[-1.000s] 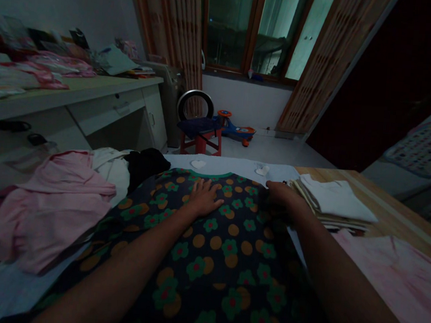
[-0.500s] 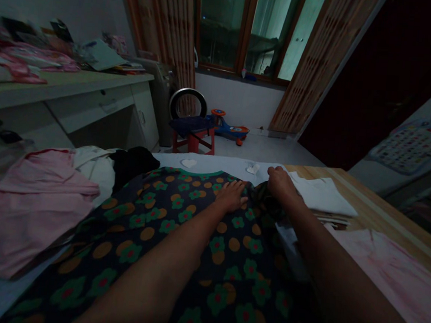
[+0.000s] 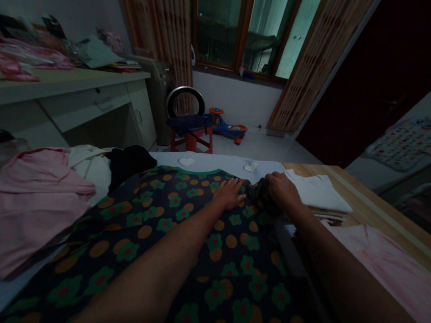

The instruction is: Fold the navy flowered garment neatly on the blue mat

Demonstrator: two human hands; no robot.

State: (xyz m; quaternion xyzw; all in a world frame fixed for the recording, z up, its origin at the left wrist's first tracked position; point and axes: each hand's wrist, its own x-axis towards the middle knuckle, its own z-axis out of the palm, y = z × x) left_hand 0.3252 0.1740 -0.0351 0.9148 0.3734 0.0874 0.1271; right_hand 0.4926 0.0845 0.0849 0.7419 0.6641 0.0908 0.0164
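A dark garment [image 3: 183, 193] with green flowers and orange dots lies spread over the table, its green neckline at the far edge. My left hand [image 3: 228, 194] rests flat on it near the neckline's right side, fingers apart. Just to the right, my right hand [image 3: 280, 188] is closed on the garment's bunched sleeve, lifted slightly off the surface. The near part of the garment runs beneath my forearms and out of the frame.
Pink [image 3: 35, 208], white and black clothes are heaped at the left. Folded white clothes [image 3: 318, 192] and a pink garment [image 3: 388, 267] lie on the right of the wooden table [image 3: 367, 206]. Beyond stand a chair [image 3: 190, 123], a toy car [image 3: 225, 127] and a desk [image 3: 95, 82].
My right hand has shifted slightly inward and down with the sleeve, toward my left hand. My left hand stays flat on the garment. The camera view has moved a little.
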